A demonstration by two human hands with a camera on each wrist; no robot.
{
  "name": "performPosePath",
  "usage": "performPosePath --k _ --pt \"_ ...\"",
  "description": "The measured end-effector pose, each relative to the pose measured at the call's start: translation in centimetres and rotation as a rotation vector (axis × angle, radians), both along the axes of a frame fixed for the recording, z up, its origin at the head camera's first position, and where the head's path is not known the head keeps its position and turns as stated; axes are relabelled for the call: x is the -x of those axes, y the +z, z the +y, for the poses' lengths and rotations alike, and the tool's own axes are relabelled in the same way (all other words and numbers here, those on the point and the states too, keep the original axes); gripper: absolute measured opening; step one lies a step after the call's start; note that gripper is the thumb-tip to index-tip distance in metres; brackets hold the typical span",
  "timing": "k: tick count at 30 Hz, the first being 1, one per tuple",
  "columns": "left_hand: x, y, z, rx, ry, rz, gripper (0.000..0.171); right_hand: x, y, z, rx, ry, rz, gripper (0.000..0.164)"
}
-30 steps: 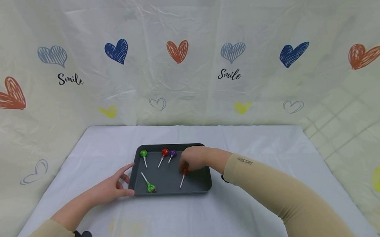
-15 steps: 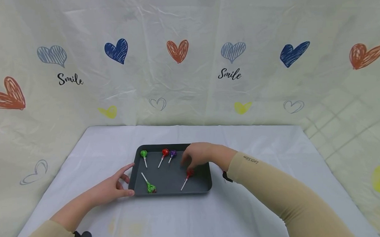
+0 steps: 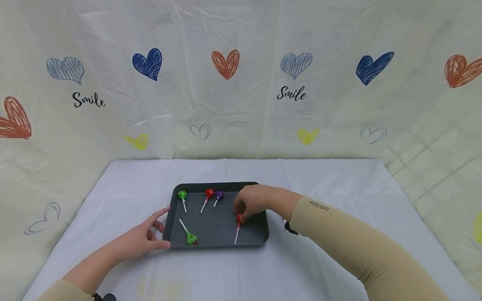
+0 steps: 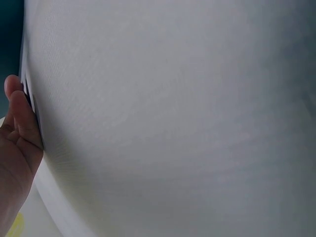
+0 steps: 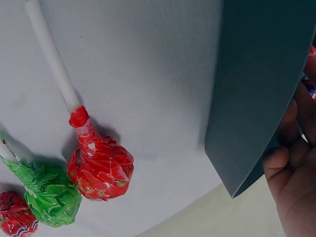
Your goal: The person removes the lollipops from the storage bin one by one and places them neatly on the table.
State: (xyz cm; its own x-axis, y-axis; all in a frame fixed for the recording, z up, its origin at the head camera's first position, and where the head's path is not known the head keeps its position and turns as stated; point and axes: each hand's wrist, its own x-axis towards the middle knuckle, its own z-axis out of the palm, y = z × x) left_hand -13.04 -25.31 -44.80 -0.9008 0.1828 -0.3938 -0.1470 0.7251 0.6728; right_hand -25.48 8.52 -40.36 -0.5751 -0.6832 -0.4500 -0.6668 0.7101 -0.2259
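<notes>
My right hand (image 3: 251, 200) reaches into the right part of the dark grey tray (image 3: 212, 245) and pinches a red lollipop (image 3: 238, 219) by its wrapped head, partly hidden by the fingers. The white stick points toward the tray's front edge. In the right wrist view the fingers (image 5: 291, 168) curl behind the tray's wall (image 5: 256, 84). At the tray's left side lies my left hand (image 3: 142, 238), index finger and thumb spread and touching the rim. In the left wrist view that hand (image 4: 19, 133) shows only at the left edge.
A green lollipop (image 3: 182, 195), a red lollipop (image 3: 209, 194) and a purple lollipop (image 3: 219, 195) lie along the tray's back; another green lollipop (image 3: 191, 238) lies front left. On the white cloth right of the tray are a red-wrapped lollipop (image 5: 101, 168), a green-wrapped lollipop (image 5: 52, 195) and another red one (image 5: 17, 215).
My right hand has shifted slightly right with the red lollipop, whose stick has swung from slanting to nearly straight toward the front. The left hand has stayed at the rim.
</notes>
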Motion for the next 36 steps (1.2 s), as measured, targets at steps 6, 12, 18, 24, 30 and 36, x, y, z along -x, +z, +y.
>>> performPosePath --k 6,12,18,24,30,36 --pt "-0.1 0.3 0.0 0.0 -0.02 0.011 0.107 -0.2 0.0 0.0 0.014 0.023 0.016 0.014" --pt "-0.2 0.3 0.1 0.003 -0.019 0.008 0.107 -0.1 0.2 0.3 0.055 0.028 0.003 0.011" --pt "-0.1 0.1 0.1 0.005 -0.012 0.007 0.106 0.2 1.1 0.8 0.124 0.01 -0.009 0.013" --pt "0.0 0.0 0.1 0.013 0.002 0.003 0.107 0.6 2.0 1.9 0.167 -0.033 -0.007 0.02" --pt "0.0 0.1 0.2 0.023 0.006 -0.002 0.108 0.8 2.8 3.8 0.222 -0.081 0.013 0.021" --pt "-0.1 0.3 0.1 0.009 -0.018 0.006 0.107 0.9 3.5 6.5 0.282 -0.117 0.017 0.024"
